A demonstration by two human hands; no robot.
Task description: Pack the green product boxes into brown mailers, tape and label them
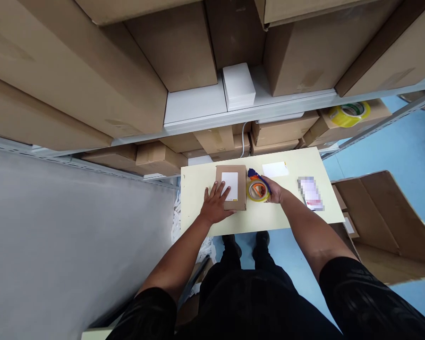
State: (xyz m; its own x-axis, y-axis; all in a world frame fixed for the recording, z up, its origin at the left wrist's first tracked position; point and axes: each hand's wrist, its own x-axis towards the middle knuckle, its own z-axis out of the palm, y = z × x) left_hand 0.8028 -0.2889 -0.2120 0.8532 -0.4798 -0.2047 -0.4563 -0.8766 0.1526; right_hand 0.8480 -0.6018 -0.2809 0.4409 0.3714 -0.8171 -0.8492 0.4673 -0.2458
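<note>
A small brown cardboard box (241, 189) with a white label (233, 185) on top sits on the pale table (198, 208). Spread fingers of my left hand (215, 204) lie flat across the left part of the box and the label's edge. Just right of the box, my right hand (274, 190) is closed around a tape dispenser (254, 174), blue and orange, loaded with a yellowish roll of clear tape. Whether the tape touches the box I cannot tell. Behind my right hand lies a white label sheet (275, 169).
A phone (310, 193) lies at the table's right. Beyond the table stand shelves (198, 120) of cardboard boxes, with a yellow tape roll (350, 114) at the right and a white stack (238, 86) above. A large open carton (386, 222) is on the right, a grey wall (74, 236) on the left.
</note>
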